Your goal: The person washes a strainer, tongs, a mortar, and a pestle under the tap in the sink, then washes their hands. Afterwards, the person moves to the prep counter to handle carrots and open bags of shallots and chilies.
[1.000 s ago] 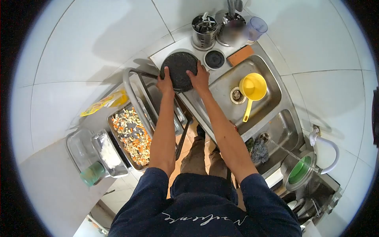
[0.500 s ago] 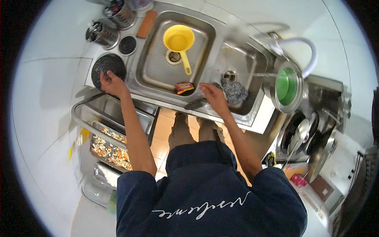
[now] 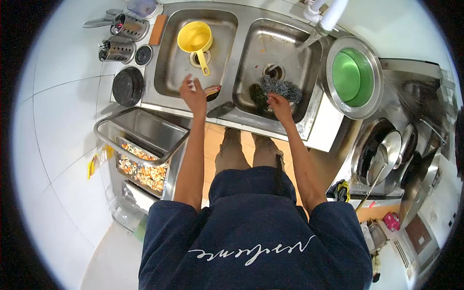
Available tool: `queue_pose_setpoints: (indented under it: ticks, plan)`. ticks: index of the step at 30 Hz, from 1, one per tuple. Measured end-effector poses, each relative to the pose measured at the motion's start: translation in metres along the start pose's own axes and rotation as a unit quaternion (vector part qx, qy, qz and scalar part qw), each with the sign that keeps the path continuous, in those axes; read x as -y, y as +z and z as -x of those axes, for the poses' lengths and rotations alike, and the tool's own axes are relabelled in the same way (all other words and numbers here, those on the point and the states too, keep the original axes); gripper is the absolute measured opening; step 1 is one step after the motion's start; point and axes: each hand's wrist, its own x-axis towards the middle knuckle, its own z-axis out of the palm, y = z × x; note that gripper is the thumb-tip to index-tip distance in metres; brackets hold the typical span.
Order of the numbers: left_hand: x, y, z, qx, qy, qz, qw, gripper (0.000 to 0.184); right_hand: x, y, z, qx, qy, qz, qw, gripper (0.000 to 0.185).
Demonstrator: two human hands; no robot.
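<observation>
My left hand (image 3: 195,96) is over the front of the left sink basin (image 3: 162,72), its fingers apart and nothing in them. Close to it, a small red and yellow packet (image 3: 212,90) lies in that basin's front corner. My right hand (image 3: 281,107) is low over the right basin (image 3: 244,63), fingers curled together between a dark green scouring pad (image 3: 258,95) and a grey, shaggy scrubbing cloth (image 3: 286,90). Whether the fingers grip either one is hidden. A yellow dipper (image 3: 195,36) stands in the left basin, its handle toward me.
Water runs from a white tap (image 3: 333,17) into the right basin. A metal bowl holding a green bowl (image 3: 351,77) stands to the right. Left are a black round dish (image 3: 128,87) and perforated utensil holders (image 3: 118,51). Below them sits a tray of chopped food (image 3: 142,169).
My left hand has left the black round dish and moved right to the left basin. My right hand has moved over the right basin, beside the cloth and pad. The view has shifted.
</observation>
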Motion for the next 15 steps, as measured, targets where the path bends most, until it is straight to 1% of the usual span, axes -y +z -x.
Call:
queue_pose_setpoints:
  ticks: [1, 2, 3, 4, 5, 6, 7, 8, 9, 11, 12, 13, 14, 15]
  plan:
    - [-0.001, 0.000, 0.016, -0.004, 0.002, -0.005, 1.000, 0.031, -0.006, 0.001, -0.003, 0.013, -0.005, 0.032, 0.999, 0.029]
    - [-0.001, 0.000, 0.032, 0.057, -0.006, 0.013, 0.998, 0.033, -0.013, 0.000, -0.005, 0.024, -0.011, 0.065, 0.998, 0.030]
    - [-0.004, -0.003, 0.047, 0.118, -0.015, 0.032, 0.992, 0.035, -0.002, -0.001, -0.002, 0.026, -0.013, 0.063, 0.998, 0.030]
    - [-0.011, -0.009, 0.060, 0.117, -0.013, 0.031, 0.993, 0.035, 0.019, -0.002, 0.004, 0.040, 0.033, 0.041, 0.998, 0.030]
    - [-0.021, -0.017, 0.072, 0.182, 0.042, -0.091, 0.978, 0.037, 0.032, -0.005, 0.007, 0.054, 0.079, 0.019, 0.995, 0.030]
    - [-0.027, -0.021, 0.081, 0.242, 0.095, -0.211, 0.942, 0.041, 0.025, -0.007, 0.006, 0.053, 0.079, 0.019, 0.995, 0.030]
    - [-0.019, -0.021, 0.089, 0.242, 0.096, -0.211, 0.942, 0.041, 0.016, -0.007, 0.003, 0.052, 0.051, 0.030, 0.997, 0.030]
    - [-0.002, -0.018, 0.096, 0.248, 0.120, -0.248, 0.929, 0.045, 0.008, -0.009, -0.001, 0.049, 0.020, 0.042, 0.998, 0.031]
    - [0.013, -0.013, 0.097, 0.252, 0.145, -0.283, 0.914, 0.049, 0.010, -0.011, -0.002, 0.044, 0.016, 0.042, 0.998, 0.031]
    - [0.019, -0.003, 0.091, 0.265, 0.162, -0.264, 0.913, 0.050, 0.015, -0.013, 0.000, 0.052, 0.043, 0.009, 0.998, 0.029]
    - [0.015, 0.003, 0.089, 0.249, 0.167, -0.213, 0.930, 0.050, 0.022, -0.016, 0.002, 0.067, 0.053, 0.032, 0.996, 0.034]
    - [0.005, 0.009, 0.085, 0.233, 0.170, -0.162, 0.944, 0.050, 0.030, -0.015, 0.002, 0.061, 0.051, 0.030, 0.996, 0.034]
    - [-0.007, 0.022, 0.080, 0.263, 0.141, -0.087, 0.950, 0.046, 0.039, -0.012, 0.003, 0.081, 0.056, 0.009, 0.995, 0.042]
    - [-0.024, 0.037, 0.076, 0.312, 0.059, -0.024, 0.948, 0.047, 0.047, -0.008, 0.003, 0.101, 0.062, -0.013, 0.993, 0.051]
